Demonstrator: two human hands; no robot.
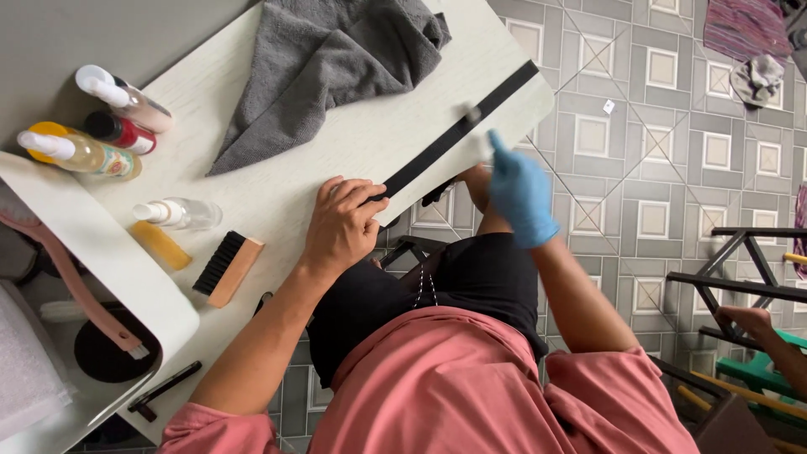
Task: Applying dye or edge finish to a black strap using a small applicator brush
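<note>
Pink short-sleeved shirt, black shorts with white drawstring, bare left grip (340, 225), blue-gloved right grip (521, 195)

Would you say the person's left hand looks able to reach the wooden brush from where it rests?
Probably yes: the left hand presses the black strap near the table edge, and the wooden brush lies close beside the forearm with bare tabletop between.

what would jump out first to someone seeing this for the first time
The right hand in a bright blue glove stands out, blurred at the table's edge, running a small brush along a long black strap laid across the pale table. The bare left hand pins the strap's near end flat. Behind them lie a crumpled grey towel and, to the left, a cluster of spray bottles and a wooden brush.
</note>
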